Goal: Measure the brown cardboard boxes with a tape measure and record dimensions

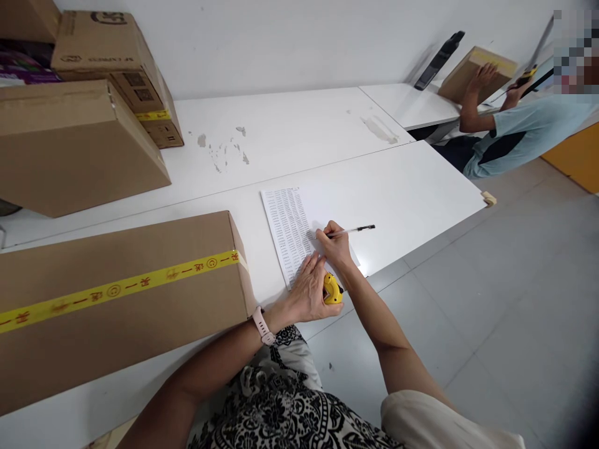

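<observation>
Yellow tape measure (332,290) is gripped at the thumb side of the left hand (306,294), whose fingers lie on the printed sheet (286,232). Right hand (335,246) pinches a pen (364,228), writing end at the sheet; I can't tell if it touches. Sheet's flat on the white table (402,187). I've got a long taped carton (140,337) just left, and a co-worker (528,131) upper right, one hand on a smaller box (461,78).

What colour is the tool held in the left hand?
The tool in the left hand is mainly yellow, with black parts; the head view shows it.
</observation>
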`<control>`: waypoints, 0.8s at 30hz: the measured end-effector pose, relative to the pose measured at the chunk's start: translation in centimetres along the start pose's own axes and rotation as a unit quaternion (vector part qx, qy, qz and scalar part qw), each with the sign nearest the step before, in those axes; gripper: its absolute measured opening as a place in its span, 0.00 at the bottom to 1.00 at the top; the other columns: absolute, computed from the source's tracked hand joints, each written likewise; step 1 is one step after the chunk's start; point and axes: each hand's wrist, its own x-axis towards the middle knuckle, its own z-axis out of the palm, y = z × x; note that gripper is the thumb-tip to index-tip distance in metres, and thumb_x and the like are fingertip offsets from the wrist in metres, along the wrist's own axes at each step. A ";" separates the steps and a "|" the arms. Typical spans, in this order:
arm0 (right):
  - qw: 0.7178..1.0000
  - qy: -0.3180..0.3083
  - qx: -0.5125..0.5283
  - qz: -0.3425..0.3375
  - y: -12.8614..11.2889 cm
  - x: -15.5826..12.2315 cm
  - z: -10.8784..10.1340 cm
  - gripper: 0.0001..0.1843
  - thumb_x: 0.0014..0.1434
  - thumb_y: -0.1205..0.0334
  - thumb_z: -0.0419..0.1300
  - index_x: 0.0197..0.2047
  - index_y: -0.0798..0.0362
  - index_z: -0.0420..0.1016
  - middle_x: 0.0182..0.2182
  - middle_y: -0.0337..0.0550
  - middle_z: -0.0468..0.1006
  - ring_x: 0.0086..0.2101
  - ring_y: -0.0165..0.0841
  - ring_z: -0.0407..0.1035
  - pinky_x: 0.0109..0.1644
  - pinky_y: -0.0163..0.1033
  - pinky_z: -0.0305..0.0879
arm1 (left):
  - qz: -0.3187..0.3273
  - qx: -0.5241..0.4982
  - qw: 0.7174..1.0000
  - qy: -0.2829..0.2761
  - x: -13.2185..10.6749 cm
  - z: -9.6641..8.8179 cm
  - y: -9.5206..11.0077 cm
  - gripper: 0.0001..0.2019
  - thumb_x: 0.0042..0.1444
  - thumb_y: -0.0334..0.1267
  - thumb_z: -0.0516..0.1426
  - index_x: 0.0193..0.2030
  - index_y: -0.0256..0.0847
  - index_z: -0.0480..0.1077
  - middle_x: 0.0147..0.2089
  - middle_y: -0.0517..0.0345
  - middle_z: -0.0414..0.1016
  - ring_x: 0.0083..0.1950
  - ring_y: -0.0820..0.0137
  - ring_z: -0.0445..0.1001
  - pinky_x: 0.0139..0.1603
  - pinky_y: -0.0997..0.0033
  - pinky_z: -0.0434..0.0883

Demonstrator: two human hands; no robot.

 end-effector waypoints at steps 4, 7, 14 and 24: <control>1.000 0.002 -0.001 0.004 0.0 0.0 0.0 0.16 0.51 0.61 0.59 0.22 0.49 0.53 0.20 0.30 0.53 0.24 0.26 0.46 0.28 0.36 0.45 | 0.001 0.000 1.000 0.000 0.0 0.1 -0.1 0.50 0.47 0.50 0.63 0.70 0.32 0.43 0.68 0.30 0.62 0.77 0.36 0.44 0.76 0.32 0.45; 1.000 0.007 -0.006 0.000 0.0 -0.1 0.0 0.16 0.50 0.62 0.59 0.22 0.49 0.53 0.20 0.30 0.53 0.24 0.26 0.47 0.27 0.36 0.45 | 0.004 0.003 1.000 -0.001 -0.1 0.1 -0.2 0.50 0.47 0.51 0.63 0.70 0.32 0.43 0.68 0.30 0.62 0.77 0.37 0.44 0.76 0.32 0.45; 1.000 0.008 -0.009 -0.006 -0.1 -0.1 -0.1 0.16 0.52 0.62 0.59 0.22 0.49 0.53 0.19 0.30 0.54 0.24 0.26 0.47 0.27 0.34 0.45 | 0.000 0.010 1.000 -0.008 -0.1 0.1 -0.1 0.50 0.48 0.50 0.62 0.70 0.27 0.44 0.68 0.26 0.61 0.77 0.36 0.43 0.76 0.34 0.45; 1.000 0.009 0.002 0.000 0.0 -0.1 -0.1 0.16 0.51 0.63 0.59 0.23 0.49 0.53 0.20 0.30 0.53 0.24 0.26 0.47 0.28 0.34 0.45 | 0.001 0.009 1.000 -0.004 -0.1 0.2 -0.2 0.50 0.47 0.50 0.63 0.70 0.26 0.45 0.67 0.26 0.62 0.77 0.36 0.44 0.76 0.35 0.45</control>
